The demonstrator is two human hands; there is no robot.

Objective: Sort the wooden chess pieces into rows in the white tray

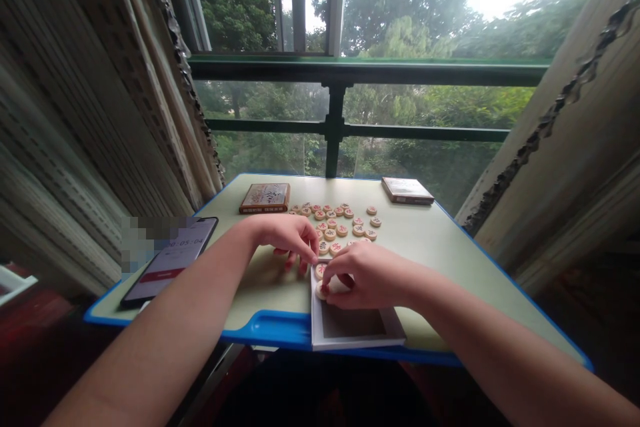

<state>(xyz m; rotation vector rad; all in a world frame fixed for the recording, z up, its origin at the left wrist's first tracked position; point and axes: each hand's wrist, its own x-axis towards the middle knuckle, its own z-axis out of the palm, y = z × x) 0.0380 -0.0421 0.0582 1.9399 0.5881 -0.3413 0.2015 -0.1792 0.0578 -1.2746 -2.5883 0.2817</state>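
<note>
My left hand [290,237] curls its fingers at the upper left corner of a shallow white box tray [350,330] on the near table edge, fingertips pinched by a round wooden chess piece. My right hand [367,275] rests inside the tray's far end, fingers bent over round pieces [321,271] lying there. A loose heap of round wooden chess pieces [340,223] with red and dark marks lies just beyond both hands.
The small green table [450,240] has a blue rim. A phone [173,259] lies at its left edge. A brown box [265,197] sits at the back left, a flat box lid [407,190] at the back right. Curtains hang on both sides; a window rail [334,127] stands behind.
</note>
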